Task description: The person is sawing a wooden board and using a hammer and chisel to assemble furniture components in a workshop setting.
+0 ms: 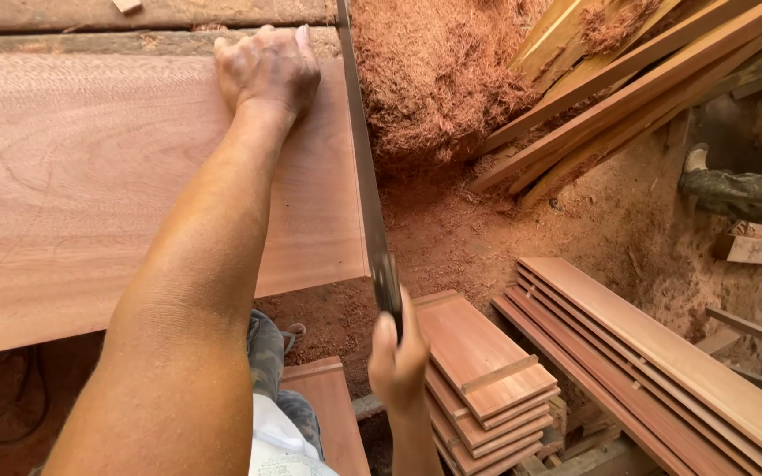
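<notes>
A wide reddish wooden board (72, 176) lies flat in front of me. My left hand (266, 70) presses down on its far right corner, fingers curled over the far edge. My right hand (399, 357) grips the handle end of a long dark hand saw (362, 167). The saw blade runs along the board's right end, from near my right hand up to the top of the view.
A heap of red sawdust (434, 79) lies beyond the board's end. Long planks (628, 88) lean at the upper right. Stacked short boards (478, 361) and long boards (663, 361) lie on the floor. Another person's leg (743, 189) shows at the right edge.
</notes>
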